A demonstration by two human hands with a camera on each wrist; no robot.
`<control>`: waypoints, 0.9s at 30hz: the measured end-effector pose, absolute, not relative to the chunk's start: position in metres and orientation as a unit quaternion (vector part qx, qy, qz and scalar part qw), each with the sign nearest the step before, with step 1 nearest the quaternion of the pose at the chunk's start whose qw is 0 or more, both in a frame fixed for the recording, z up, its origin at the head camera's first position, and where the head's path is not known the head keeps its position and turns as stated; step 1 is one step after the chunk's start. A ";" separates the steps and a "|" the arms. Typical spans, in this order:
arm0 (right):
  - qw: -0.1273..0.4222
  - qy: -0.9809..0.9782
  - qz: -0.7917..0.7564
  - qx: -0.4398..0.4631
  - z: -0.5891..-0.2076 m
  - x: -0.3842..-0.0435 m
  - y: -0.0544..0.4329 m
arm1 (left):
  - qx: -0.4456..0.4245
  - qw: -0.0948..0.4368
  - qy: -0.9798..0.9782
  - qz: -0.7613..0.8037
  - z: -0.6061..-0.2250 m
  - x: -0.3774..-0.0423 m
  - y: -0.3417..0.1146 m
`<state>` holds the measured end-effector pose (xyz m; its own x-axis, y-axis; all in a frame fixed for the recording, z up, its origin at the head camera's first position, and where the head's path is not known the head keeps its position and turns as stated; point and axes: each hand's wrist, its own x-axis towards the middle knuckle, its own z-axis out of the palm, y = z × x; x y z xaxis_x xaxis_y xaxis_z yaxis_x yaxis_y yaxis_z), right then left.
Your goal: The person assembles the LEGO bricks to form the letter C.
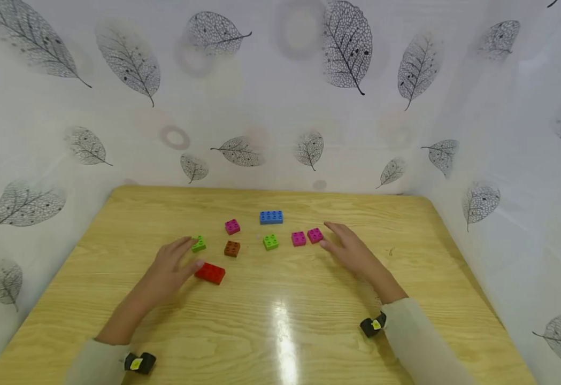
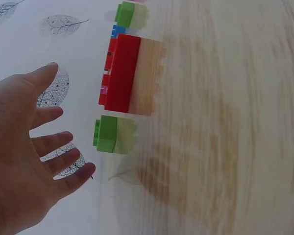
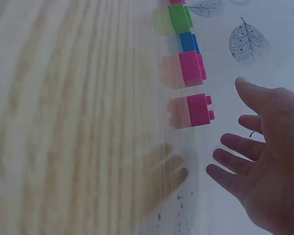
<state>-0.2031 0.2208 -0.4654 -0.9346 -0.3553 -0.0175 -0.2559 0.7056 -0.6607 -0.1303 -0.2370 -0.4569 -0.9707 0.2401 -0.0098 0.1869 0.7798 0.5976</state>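
My left hand [image 1: 168, 271] hovers over the left part of the table, fingers spread and holding nothing. Under and beside it lie a red brick [image 1: 211, 273] and a lime green brick [image 1: 198, 244]; the left wrist view shows a gap between the fingers and the red brick [image 2: 121, 73]. On the other side, my right hand [image 1: 352, 251] is held with its fingers apart, close to two pink bricks. The nearer pink brick [image 1: 315, 235] is by the thumb, the other pink brick [image 1: 299, 238] just left of it. Nothing is between the right fingers in the right wrist view.
Between the hands lie a brown brick [image 1: 232, 248], another pink brick [image 1: 232, 226], a second lime green brick [image 1: 270, 242] and a long blue brick [image 1: 271, 217]. The wooden table [image 1: 338, 331] meets a leaf-patterned curtain [image 1: 270, 96] at the back and sides.
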 end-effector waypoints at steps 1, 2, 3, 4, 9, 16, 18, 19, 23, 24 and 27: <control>0.074 0.918 -0.352 -0.168 -0.466 -0.205 0.221 | 0.115 0.042 0.940 0.318 -0.457 -0.131 -0.238; 0.075 0.915 -0.359 -0.170 -0.467 -0.207 0.220 | 0.116 0.041 0.938 0.323 -0.458 -0.131 -0.239; 0.075 0.912 -0.364 -0.173 -0.467 -0.209 0.220 | 0.116 0.039 0.936 0.330 -0.458 -0.131 -0.240; 0.075 0.909 -0.371 -0.177 -0.468 -0.211 0.220 | 0.117 0.037 0.935 0.334 -0.458 -0.131 -0.241; 0.074 0.897 -0.392 -0.190 -0.471 -0.221 0.219 | 0.123 0.040 0.925 0.357 -0.462 -0.131 -0.244; 0.080 0.893 -0.403 -0.185 -0.475 -0.232 0.214 | 0.126 0.061 0.918 0.371 -0.466 -0.132 -0.251; 0.077 0.893 -0.403 -0.184 -0.476 -0.234 0.213 | 0.128 0.072 0.917 0.371 -0.466 -0.133 -0.254; 0.076 0.893 -0.403 -0.184 -0.476 -0.234 0.213 | 0.129 0.077 0.917 0.371 -0.466 -0.133 -0.255; 0.075 0.896 -0.398 -0.184 -0.477 -0.237 0.213 | 0.134 0.087 0.913 0.375 -0.468 -0.136 -0.257; 0.077 0.896 -0.397 -0.184 -0.478 -0.237 0.213 | 0.137 0.088 0.912 0.376 -0.469 -0.136 -0.258; 0.080 0.897 -0.395 -0.180 -0.479 -0.239 0.213 | 0.142 0.091 0.909 0.381 -0.471 -0.138 -0.258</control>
<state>-0.2387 0.2128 -0.4786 -0.9223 -0.3865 -0.0006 -0.2604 0.6224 -0.7381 -0.1379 -0.2584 -0.4706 -0.9430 0.3277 -0.0580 0.1884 0.6693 0.7187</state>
